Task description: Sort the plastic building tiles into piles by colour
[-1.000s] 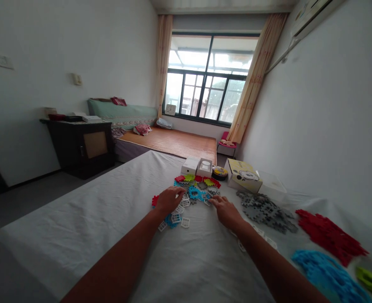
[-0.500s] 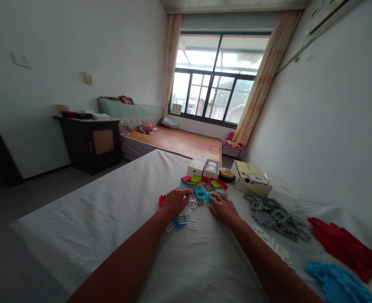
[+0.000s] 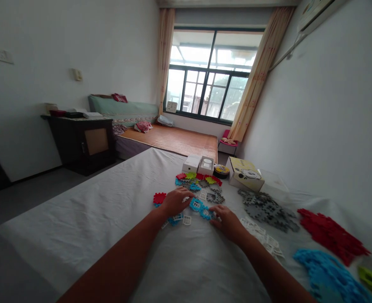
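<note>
Two blue toothed building pieces lie end to end between my hands; I cannot tell whether they are joined. The left blue piece [image 3: 196, 204] has a white window-like insert in it. My left hand [image 3: 176, 203] has curled fingers at its upper left edge. My right hand [image 3: 227, 221] pinches the right blue piece [image 3: 205, 213] at its right side with thumb and forefinger. By my left wrist are a red toothed piece [image 3: 159, 197], more blue pieces partly hidden, and a loose white window piece [image 3: 186, 220]. Another white window piece [image 3: 203, 194] lies behind the blue ones.
Assembled coloured pieces [image 3: 190, 176] stand behind my hands, before white boxes [image 3: 191, 163], a round tin [image 3: 221, 171] and a yellow box [image 3: 245, 173]. Rightward lie piles of grey [image 3: 268, 210], white [image 3: 264, 237], red [image 3: 333, 231] and blue [image 3: 327, 273] pieces on the white cloth [image 3: 110, 202].
Both hands have drawn nearer to me, and the blue pieces between them now lie lower and show more plainly. The camera view has shifted slightly right.
</note>
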`<state>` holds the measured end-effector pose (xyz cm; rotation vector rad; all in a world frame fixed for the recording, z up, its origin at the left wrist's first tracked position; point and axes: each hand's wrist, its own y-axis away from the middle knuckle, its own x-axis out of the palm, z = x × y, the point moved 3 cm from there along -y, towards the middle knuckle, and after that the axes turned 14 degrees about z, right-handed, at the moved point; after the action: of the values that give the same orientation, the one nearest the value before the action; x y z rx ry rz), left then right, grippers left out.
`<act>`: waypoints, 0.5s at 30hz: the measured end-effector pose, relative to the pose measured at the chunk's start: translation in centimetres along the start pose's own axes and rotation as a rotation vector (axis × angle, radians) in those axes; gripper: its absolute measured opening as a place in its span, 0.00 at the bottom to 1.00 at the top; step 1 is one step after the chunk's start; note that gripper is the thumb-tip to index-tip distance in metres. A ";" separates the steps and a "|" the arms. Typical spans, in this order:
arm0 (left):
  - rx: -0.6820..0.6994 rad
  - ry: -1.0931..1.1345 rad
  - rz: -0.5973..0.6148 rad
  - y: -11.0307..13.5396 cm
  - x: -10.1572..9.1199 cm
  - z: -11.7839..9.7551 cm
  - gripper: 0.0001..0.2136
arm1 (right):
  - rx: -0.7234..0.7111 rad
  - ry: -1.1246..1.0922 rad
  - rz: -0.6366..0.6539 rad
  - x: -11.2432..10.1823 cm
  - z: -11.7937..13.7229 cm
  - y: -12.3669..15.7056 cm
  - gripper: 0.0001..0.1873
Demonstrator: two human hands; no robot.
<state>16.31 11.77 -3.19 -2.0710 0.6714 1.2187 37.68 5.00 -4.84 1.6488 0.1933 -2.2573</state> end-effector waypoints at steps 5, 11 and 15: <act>0.155 -0.051 0.159 -0.1 1.2 -1.3 0.13 | -0.010 -0.052 -0.084 0.4 -0.1 0.1 0.16; 0.133 -0.151 0.183 -0.5 1.9 -1.0 0.10 | 0.147 0.006 -0.218 -2.3 -3.0 2.0 0.16; 0.126 -0.178 0.164 -0.5 1.6 -1.1 0.09 | 0.295 0.123 -0.087 -3.8 -5.8 3.6 0.18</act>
<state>18.00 11.14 -4.04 -1.8080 0.8246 1.3962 45.15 4.13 -2.80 1.9656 -0.0433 -2.3396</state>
